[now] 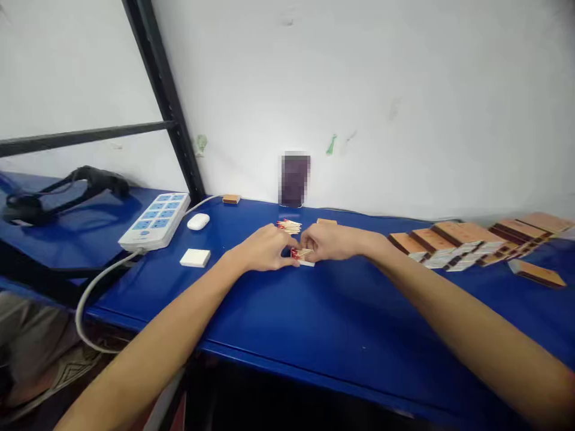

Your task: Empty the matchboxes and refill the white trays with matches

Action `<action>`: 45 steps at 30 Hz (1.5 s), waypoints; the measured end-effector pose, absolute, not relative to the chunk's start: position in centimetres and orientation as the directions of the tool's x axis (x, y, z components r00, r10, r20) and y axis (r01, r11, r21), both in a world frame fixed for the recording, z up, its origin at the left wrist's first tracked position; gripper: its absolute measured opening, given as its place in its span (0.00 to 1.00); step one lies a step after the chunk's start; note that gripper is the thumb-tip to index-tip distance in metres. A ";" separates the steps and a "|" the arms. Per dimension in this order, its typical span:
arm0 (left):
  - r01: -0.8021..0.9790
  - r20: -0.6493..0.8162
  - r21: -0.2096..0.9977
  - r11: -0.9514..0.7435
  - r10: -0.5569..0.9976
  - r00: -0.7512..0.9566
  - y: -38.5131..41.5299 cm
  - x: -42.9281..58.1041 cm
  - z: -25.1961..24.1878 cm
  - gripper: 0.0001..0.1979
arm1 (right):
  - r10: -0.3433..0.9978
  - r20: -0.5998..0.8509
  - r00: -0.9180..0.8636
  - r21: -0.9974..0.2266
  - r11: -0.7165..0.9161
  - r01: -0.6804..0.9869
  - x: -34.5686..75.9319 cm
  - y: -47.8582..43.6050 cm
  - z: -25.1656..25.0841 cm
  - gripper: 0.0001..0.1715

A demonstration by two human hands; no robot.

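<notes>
Both my hands meet over the middle of the blue table [314, 323]. My left hand [265, 248] and my right hand [330, 242] are closed in a pinch on a small white matchbox tray [303, 257] filled with red-tipped matches. Just behind my fingers lies a loose pile of matches [290, 225]. A small brown matchbox [326, 222] sits right behind my right hand.
Rows of brown matchboxes [467, 242] lie at the right. At the left are a white power strip [155, 221], a white mouse-shaped thing [198, 221], a white square block [195, 258] and another small box [231, 199]. A dark blurred object [294, 179] stands against the wall.
</notes>
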State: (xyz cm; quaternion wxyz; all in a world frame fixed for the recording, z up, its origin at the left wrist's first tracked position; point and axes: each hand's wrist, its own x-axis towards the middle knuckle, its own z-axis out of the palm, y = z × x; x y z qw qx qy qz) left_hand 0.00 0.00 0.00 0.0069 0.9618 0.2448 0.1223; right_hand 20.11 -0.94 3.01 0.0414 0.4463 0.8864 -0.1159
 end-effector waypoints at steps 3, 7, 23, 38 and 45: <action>0.474 0.236 0.071 -0.878 0.477 0.847 0.0 0.0 0.0 0.14 | 0.797 -0.192 -0.573 -0.165 0.549 0.819 20.1 -1.2 3.3 0.12; 0.479 0.233 0.099 -0.872 0.489 0.841 0.1 0.0 0.1 0.15 | 0.811 -0.206 -0.548 -0.182 0.518 0.836 20.0 -1.4 3.5 0.13; 0.480 0.225 0.202 -0.853 0.518 0.825 0.2 0.0 -0.1 0.14 | 0.783 -0.212 -0.585 -0.213 0.548 0.809 20.2 -1.9 4.2 0.06; 0.459 0.262 0.281 -0.843 0.527 0.808 0.5 0.0 -0.4 0.18 | 0.735 -0.213 -0.644 -0.306 0.575 0.759 21.1 -1.3 3.9 0.13; 0.514 0.232 0.311 -0.799 0.589 0.774 0.5 -0.2 -0.3 0.20 | 0.731 -0.249 -0.635 -0.401 0.519 0.755 21.5 -1.1 4.2 0.11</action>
